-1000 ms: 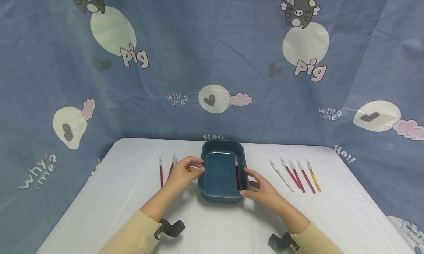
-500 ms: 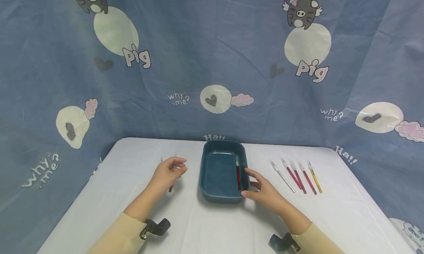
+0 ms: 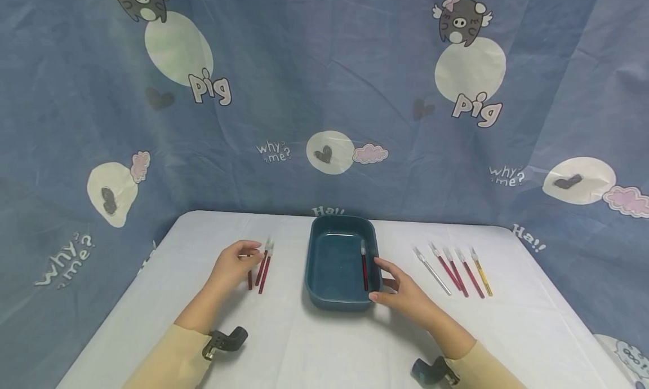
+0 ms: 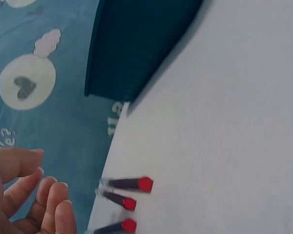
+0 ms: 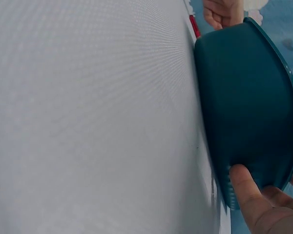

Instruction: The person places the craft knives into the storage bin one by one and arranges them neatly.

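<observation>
My left hand (image 3: 233, 266) hovers over the left group of three slim red craft knives with clear caps. Its fingers are loosely bent, and the left wrist view shows nothing between them. It partly covers the leftmost knife (image 3: 249, 281); two more, one a red craft knife (image 3: 265, 275), lie just right of the fingertips. At the middle stands a dark teal rectangular tray (image 3: 343, 305). A red craft knife (image 3: 364, 270) lies inside along its right wall. My right hand (image 3: 400, 290) grips the tray's near right corner, thumb on the near wall (image 5: 249, 122) and fingers at the right side.
To the right of the tray lie several capped craft knives: a silver one (image 3: 432, 272), several red ones (image 3: 471, 277) and a gold one (image 3: 483, 275). A white cloth (image 3: 324, 349) covers the table. Behind it hangs a blue printed curtain (image 3: 284, 191).
My left hand has moved left from the tray's left rim to the red craft knives, and two of them now show beside its fingertips. The right hand stays on the tray.
</observation>
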`<state>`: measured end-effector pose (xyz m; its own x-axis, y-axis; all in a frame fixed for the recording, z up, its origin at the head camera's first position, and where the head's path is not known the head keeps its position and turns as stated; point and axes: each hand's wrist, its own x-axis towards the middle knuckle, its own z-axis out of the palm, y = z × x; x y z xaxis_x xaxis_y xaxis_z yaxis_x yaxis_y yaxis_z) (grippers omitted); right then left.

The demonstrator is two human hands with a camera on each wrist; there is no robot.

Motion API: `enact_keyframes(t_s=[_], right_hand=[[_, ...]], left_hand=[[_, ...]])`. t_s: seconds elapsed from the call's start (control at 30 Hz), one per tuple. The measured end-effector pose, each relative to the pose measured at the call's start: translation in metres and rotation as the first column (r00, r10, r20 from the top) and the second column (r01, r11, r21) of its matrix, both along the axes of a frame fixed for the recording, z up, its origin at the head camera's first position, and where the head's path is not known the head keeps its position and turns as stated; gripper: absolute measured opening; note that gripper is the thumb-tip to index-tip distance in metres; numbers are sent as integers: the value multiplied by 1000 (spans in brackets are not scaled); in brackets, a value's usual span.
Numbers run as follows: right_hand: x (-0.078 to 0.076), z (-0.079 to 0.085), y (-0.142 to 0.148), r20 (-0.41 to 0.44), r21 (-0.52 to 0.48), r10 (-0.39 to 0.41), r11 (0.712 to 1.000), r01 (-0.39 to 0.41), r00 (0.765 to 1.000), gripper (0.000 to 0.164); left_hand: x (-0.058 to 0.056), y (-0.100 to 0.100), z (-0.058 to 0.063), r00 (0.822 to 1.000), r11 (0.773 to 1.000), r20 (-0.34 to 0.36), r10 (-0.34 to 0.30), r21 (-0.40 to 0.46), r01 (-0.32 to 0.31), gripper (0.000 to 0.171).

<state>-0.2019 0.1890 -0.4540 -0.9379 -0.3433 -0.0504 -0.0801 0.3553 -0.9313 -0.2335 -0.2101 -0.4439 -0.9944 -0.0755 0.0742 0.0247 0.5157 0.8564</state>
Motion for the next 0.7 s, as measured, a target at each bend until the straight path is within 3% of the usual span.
enact_keyframes(t_s=[0.37,0.7], right_hand=[[1,2,1,4,-13,20,1000,-20,1000,83],[2,3,2,-2,-5,20,1000,-20,1000,83]], left_hand=[[-10,-13,-12,997,997,48,62,-40,-60,38],[-20,-20,-24,997,995,42,66,-80,-63,36]])
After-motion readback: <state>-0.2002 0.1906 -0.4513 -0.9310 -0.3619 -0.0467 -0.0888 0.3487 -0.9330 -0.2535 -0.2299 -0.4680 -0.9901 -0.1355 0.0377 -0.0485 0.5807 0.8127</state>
